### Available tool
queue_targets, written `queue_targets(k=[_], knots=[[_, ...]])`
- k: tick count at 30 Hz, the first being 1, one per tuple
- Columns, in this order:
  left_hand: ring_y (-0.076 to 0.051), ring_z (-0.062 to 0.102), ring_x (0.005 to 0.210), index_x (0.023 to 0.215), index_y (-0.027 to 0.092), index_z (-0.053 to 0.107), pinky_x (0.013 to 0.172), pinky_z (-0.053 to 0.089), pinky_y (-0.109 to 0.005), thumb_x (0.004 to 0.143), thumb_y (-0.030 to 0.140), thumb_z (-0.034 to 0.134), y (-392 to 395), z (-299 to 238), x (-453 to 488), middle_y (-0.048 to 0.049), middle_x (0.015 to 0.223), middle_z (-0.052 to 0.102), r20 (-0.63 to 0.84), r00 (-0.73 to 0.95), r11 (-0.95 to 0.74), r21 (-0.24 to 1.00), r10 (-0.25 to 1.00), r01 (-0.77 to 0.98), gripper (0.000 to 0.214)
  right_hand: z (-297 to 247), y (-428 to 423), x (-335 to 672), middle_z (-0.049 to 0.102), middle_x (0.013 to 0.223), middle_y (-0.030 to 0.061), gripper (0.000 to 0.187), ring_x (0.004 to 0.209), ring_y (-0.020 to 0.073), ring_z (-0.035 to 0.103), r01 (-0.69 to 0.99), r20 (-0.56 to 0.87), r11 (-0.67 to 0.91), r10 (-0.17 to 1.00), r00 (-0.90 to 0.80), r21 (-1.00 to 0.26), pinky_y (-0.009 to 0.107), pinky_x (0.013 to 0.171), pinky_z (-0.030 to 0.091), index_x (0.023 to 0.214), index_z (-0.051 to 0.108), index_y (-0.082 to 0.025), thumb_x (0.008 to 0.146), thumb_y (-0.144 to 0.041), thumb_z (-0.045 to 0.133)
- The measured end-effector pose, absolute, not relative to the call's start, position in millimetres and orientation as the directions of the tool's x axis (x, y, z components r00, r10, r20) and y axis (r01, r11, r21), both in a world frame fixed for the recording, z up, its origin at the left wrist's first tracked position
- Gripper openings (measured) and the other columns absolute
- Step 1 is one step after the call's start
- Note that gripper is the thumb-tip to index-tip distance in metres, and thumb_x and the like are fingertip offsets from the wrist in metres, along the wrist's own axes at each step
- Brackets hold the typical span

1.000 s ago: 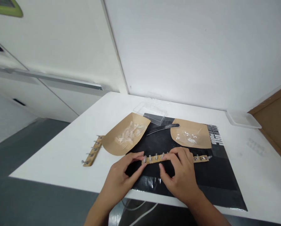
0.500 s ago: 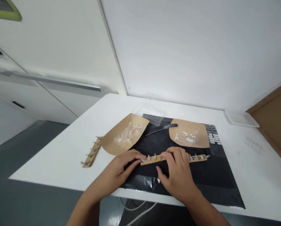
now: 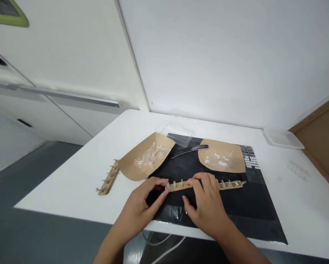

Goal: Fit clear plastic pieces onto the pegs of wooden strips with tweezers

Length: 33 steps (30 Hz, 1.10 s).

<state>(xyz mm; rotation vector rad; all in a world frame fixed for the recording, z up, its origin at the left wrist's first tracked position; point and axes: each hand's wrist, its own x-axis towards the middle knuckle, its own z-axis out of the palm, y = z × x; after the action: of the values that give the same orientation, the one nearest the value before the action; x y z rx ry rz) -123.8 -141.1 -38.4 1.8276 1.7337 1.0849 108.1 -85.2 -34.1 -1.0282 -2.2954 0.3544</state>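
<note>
Fingers (image 3: 160, 181) of the left hand (image 3: 137, 211) are curved, their tips at the left end of a tan pegged strip (image 3: 203, 186); whether they pinch it cannot be confirmed. The right hand (image 3: 207, 207) has its fingers bent over the strip's middle, thumb lower and apart. The strip lies across a black sheet (image 3: 252, 216) on the table (image 3: 304, 190). Beyond it sit two kraft paper scoops (image 3: 142, 165), (image 3: 221, 156), holding clear pieces and white bits respectively. A second pegged strip (image 3: 108, 179) lies left of them, directly on the table.
</note>
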Motion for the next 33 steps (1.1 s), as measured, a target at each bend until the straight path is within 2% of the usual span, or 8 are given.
queue_targets(k=[12,21,27,33], knots=[[-0.019,0.076,0.089,0.106,0.025,0.075,0.081,0.064,-0.03,0.094,0.041,0.075,-136.7,-47.9,-119.1,-0.0023,0.104,0.079,0.323,-0.147,-0.164,0.76,0.935,0.629,0.02,-34.9,-84.0,106.7,0.058,0.12,0.0112,0.028,0.111,0.0301,0.051,0.596,0.43,0.663,0.748,-0.506,-0.452,0.048,0.096,0.044,0.118,0.061,-0.019,0.091,-0.014,0.063],[-0.018,0.075,0.09,0.113,0.027,0.074,0.081,0.062,-0.03,0.096,0.037,0.073,-138.6,-49.8,-123.3,-0.0017,0.106,0.079,0.327,-0.088,-0.19,0.726,0.941,0.661,0.02,-35.8,-85.0,106.5,0.058,0.119,0.0118,0.026,0.111,0.0305,0.052,0.606,0.43,0.661,0.749,-0.504,-0.442,0.05,0.098,0.046,0.116,0.062,-0.019,0.091,-0.015,0.065],[-0.02,0.074,0.093,0.118,0.026,0.073,0.083,0.062,-0.032,0.096,0.039,0.072,-142.4,-51.9,-125.4,-0.0042,0.108,0.078,0.325,-0.056,-0.201,0.702,0.944,0.683,0.025,-36.3,-83.6,106.9,0.055,0.119,0.013,0.023,0.114,0.0313,0.051,0.629,0.49,0.651,0.75,-0.445,-0.425,0.051,0.1,0.046,0.113,0.063,-0.018,0.09,-0.015,0.065],[-0.021,0.074,0.091,0.117,0.025,0.073,0.081,0.063,-0.033,0.095,0.04,0.074,-142.5,-49.2,-121.9,-0.0052,0.107,0.078,0.334,-0.071,-0.195,0.696,0.94,0.691,0.027,-35.3,-84.2,107.0,0.054,0.118,0.0126,0.021,0.114,0.0312,0.05,0.625,0.495,0.644,0.755,-0.429,-0.441,0.052,0.101,0.045,0.111,0.062,-0.018,0.091,-0.014,0.064]])
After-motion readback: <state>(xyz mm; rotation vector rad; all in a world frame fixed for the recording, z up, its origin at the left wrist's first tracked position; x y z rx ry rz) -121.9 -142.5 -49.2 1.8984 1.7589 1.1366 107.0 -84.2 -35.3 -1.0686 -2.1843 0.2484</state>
